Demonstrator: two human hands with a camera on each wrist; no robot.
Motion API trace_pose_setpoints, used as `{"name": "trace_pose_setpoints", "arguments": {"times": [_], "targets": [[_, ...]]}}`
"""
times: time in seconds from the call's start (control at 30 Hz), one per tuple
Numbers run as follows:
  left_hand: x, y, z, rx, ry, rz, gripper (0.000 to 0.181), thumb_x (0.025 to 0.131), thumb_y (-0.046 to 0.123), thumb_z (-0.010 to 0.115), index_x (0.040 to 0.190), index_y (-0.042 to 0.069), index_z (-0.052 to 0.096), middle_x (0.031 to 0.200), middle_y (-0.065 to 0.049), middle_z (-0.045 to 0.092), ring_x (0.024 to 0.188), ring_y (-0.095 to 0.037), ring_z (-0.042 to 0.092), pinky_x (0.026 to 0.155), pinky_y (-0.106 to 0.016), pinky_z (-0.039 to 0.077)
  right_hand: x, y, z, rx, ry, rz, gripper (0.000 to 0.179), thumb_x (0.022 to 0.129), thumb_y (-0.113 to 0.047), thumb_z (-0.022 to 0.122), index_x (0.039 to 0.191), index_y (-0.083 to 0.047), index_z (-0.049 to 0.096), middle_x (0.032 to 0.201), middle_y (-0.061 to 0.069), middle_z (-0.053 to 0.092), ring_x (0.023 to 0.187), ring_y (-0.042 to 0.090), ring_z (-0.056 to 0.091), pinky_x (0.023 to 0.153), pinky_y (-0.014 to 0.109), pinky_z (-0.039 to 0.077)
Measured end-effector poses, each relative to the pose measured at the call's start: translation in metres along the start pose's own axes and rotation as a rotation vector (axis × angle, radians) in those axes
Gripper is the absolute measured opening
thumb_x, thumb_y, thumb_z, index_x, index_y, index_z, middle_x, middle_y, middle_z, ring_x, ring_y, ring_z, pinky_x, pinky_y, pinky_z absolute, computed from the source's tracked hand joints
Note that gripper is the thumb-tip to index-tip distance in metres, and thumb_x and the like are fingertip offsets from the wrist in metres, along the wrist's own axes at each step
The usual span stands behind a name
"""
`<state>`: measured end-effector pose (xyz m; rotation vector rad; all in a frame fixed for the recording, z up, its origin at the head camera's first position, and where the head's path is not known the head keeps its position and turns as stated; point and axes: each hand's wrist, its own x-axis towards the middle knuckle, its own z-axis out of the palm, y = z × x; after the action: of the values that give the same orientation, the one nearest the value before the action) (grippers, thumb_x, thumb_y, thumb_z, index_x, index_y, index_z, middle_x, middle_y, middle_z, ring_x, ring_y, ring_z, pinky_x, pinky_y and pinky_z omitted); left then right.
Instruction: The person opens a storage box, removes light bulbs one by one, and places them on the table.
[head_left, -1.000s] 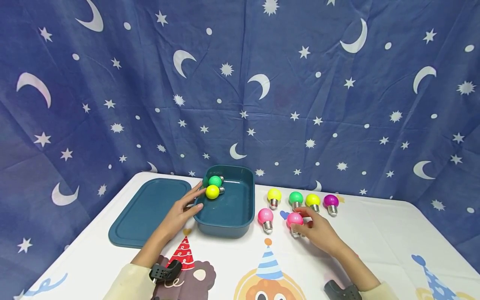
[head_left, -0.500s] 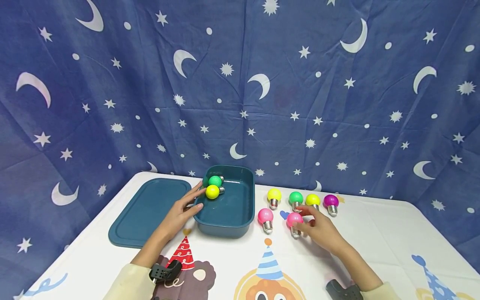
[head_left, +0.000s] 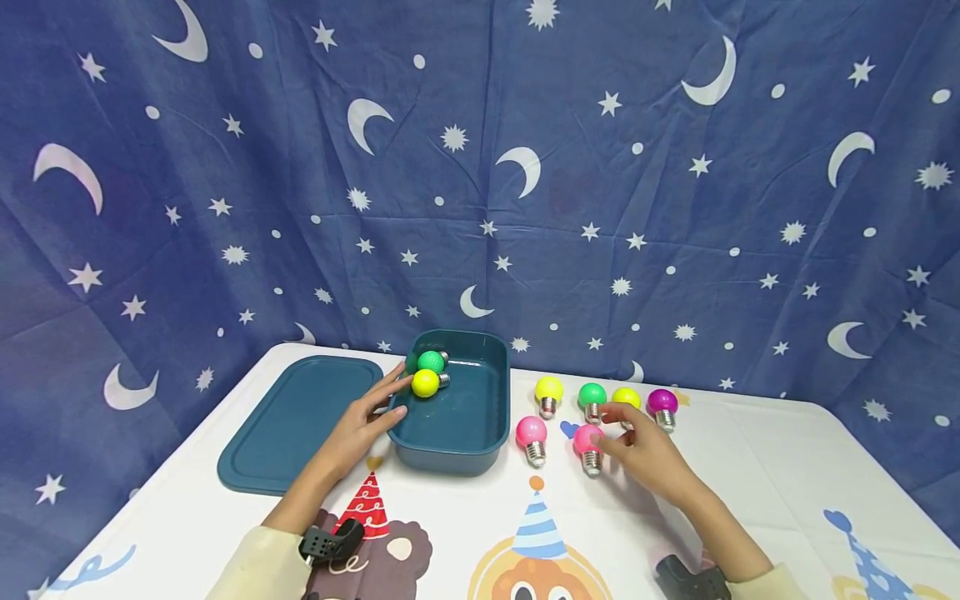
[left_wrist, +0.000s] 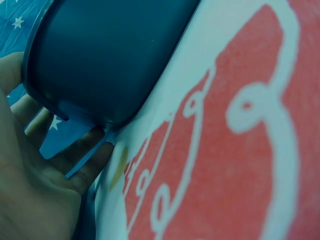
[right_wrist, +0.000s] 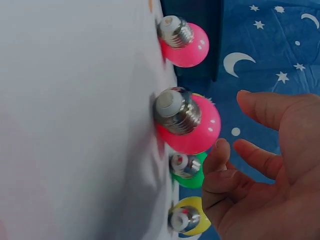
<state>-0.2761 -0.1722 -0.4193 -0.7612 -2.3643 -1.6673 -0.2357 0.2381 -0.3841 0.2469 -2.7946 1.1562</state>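
My left hand [head_left: 364, 427] touches the left wall of a dark teal plastic box [head_left: 453, 463], its fingers extended along the outside. In the left wrist view the fingers [left_wrist: 92, 165] spread by the box's corner. Inside the box lie a green light bulb [head_left: 431, 362] and a yellow light bulb [head_left: 425, 383]. My right hand [head_left: 647, 454] hovers at the right side of a pink light bulb [head_left: 588, 439] lying on the table. The right wrist view shows thumb and fingers spread, apart from that pink bulb [right_wrist: 192, 127]. Another pink bulb [head_left: 531, 432] lies to its left.
Behind the pink bulbs, a yellow bulb [head_left: 548, 390], a green bulb [head_left: 592, 395], a second yellow bulb [head_left: 626, 397] and a purple bulb [head_left: 662, 402] form a row. A flat teal lid [head_left: 300, 417] lies left of the box. A starry blue curtain [head_left: 480, 167] hangs behind the table.
My right hand has drawn slightly back to the right from the pink bulb, uncovering its screw base. The left hand and the box have stayed in place.
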Motion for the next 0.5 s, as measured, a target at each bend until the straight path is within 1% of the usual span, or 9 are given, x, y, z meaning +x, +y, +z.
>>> {"name": "trace_pose_setpoints", "arguments": {"times": [0.17, 0.27, 0.4, 0.5], "targets": [[0.001, 0.002, -0.001, 0.009, 0.003, -0.005, 0.047, 0.097, 0.014, 0.056, 0.142, 0.004, 0.045, 0.156, -0.008, 0.025, 0.142, -0.033, 0.019, 0.107, -0.057, 0.027, 0.001, -0.008, -0.002, 0.002, 0.010, -0.025, 0.050, 0.086, -0.020, 0.072, 0.128, -0.004, 0.053, 0.119, 0.017, 0.059, 0.077, 0.018, 0.058, 0.064, 0.031, 0.048], [0.001, 0.007, 0.000, 0.012, 0.001, -0.015, 0.047, 0.097, 0.010, 0.055, 0.142, 0.002, 0.044, 0.156, -0.010, 0.024, 0.142, -0.035, 0.019, 0.107, -0.058, 0.027, 0.002, -0.013, -0.002, 0.006, 0.007, -0.036, 0.050, 0.086, -0.020, 0.073, 0.129, -0.003, 0.053, 0.120, 0.018, 0.058, 0.078, 0.018, 0.059, 0.063, 0.030, 0.050], [-0.002, 0.024, 0.000, -0.002, -0.011, -0.019, 0.047, 0.096, 0.004, 0.054, 0.140, -0.004, 0.043, 0.155, -0.018, 0.023, 0.140, -0.040, 0.018, 0.106, -0.061, 0.026, 0.005, -0.020, 0.001, 0.001, 0.004, -0.052, 0.049, 0.086, -0.019, 0.073, 0.129, -0.005, 0.053, 0.122, 0.017, 0.058, 0.081, 0.018, 0.060, 0.062, 0.029, 0.051], [-0.004, 0.037, 0.000, 0.006, -0.013, -0.026, 0.046, 0.095, 0.003, 0.053, 0.139, -0.006, 0.043, 0.153, -0.021, 0.024, 0.139, -0.042, 0.020, 0.105, -0.060, 0.027, 0.009, -0.031, 0.003, -0.012, 0.006, -0.067, 0.049, 0.086, -0.021, 0.073, 0.129, -0.008, 0.054, 0.123, 0.015, 0.058, 0.085, 0.019, 0.060, 0.063, 0.030, 0.052]]}}
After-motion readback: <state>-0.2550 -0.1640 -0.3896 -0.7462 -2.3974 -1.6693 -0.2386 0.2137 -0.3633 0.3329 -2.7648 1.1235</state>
